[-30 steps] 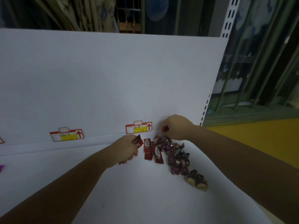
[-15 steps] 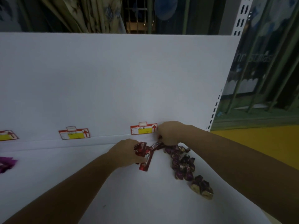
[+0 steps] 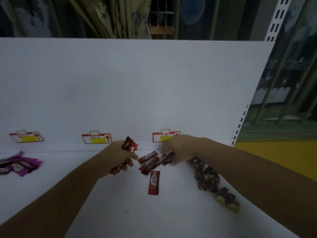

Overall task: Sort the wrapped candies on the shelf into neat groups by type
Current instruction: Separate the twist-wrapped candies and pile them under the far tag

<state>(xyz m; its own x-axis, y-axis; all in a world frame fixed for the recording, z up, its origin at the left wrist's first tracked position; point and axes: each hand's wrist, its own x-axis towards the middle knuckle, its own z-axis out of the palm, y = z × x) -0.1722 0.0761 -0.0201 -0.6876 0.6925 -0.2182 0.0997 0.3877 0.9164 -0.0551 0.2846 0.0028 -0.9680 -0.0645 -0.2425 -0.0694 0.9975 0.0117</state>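
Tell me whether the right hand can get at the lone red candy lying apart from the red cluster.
Probably yes. The lone red candy lies flat on the shelf, just nearer than the red cluster beside the right hand; nothing covers it or lies between.

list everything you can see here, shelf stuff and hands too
loose red bars: about five, red, clustered mid-shelf between the hands
single red bar: one, red, apart from the cluster, nearer the camera
held red bars: a few, red, in the left grip
twist candies: a pile, dark purple, right side along the forearm
packets: several, bright purple, far left
price tags: three, red and yellow, along the back edge
shelf: one, white
post: one, white, slotted, upper right
curtain: one, greenish patterned, behind the shelf
left grip: bare hand, holds a bunch of red bars
right grip: bare hand, fingertips on the loose cluster, hold unclear
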